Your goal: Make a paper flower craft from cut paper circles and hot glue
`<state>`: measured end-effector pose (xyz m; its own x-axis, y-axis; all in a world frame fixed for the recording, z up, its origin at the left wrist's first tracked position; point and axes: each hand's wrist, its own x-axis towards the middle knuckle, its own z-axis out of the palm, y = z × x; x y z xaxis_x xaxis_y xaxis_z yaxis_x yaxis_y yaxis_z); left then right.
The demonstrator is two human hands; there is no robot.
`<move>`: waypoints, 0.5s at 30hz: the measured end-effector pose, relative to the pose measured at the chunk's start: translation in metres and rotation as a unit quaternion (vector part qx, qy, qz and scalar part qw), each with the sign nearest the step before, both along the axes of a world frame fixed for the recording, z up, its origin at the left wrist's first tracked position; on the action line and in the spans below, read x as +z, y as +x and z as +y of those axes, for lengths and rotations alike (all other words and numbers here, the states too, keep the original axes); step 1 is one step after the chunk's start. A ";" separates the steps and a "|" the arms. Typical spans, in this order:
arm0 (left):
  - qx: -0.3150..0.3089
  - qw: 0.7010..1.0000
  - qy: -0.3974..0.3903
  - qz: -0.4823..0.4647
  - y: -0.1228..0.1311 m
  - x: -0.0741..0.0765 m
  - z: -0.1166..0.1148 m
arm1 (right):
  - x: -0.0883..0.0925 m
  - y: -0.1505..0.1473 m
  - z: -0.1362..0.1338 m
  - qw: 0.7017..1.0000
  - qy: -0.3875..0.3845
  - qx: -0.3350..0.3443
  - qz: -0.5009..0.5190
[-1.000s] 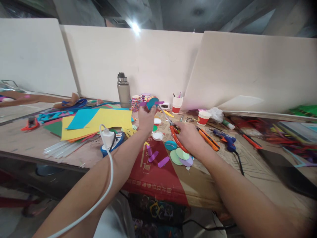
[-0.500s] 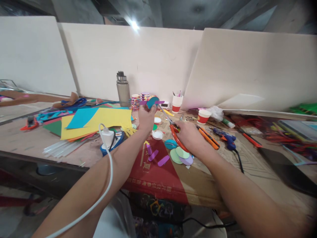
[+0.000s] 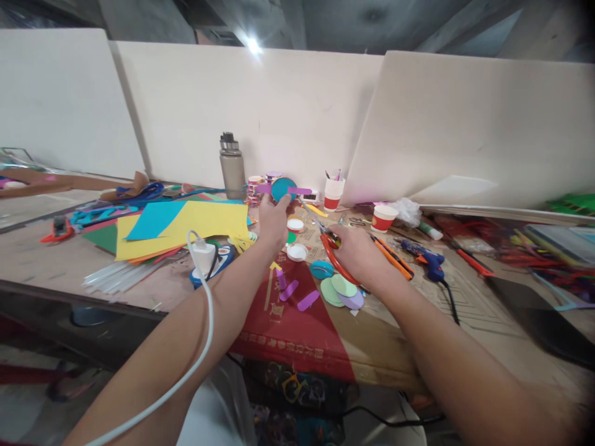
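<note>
The left hand pinches a blue disc by its lower rim, the disc held up facing the person over the table, with a purple strip jutting from each side. The right hand is curled around the red handles of the scissors, whose blades point toward the disc; whether the blades are parted I cannot tell. Between the forearms, a red-printed cardboard reaches the table's front edge, with purple pieces on it. Just beside the scissors lie a blue round and overlapping green and lilac circles. Right of the right hand are an orange cutter and a glue gun. Yellow paper covers part of the table's left half, with clear sticks nearer the front edge. Along the back edge stand a bottle and stacked cups.
</note>
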<state>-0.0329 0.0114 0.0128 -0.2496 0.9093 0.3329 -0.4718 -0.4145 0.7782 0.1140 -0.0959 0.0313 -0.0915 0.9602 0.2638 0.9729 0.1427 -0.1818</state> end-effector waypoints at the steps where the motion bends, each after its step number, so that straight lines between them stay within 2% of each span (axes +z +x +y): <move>1: -0.026 0.999 -0.015 -0.021 -0.001 0.002 -0.001 | -0.001 0.000 0.001 1.000 0.002 0.003 0.002; 7: -0.125 0.976 -0.129 -0.122 -0.006 0.006 0.001 | -0.005 0.002 0.002 1.000 0.011 0.005 0.005; 15: -0.148 0.969 -0.140 -0.141 -0.003 0.005 -0.002 | -0.017 0.024 0.022 0.995 -0.026 -0.083 -0.039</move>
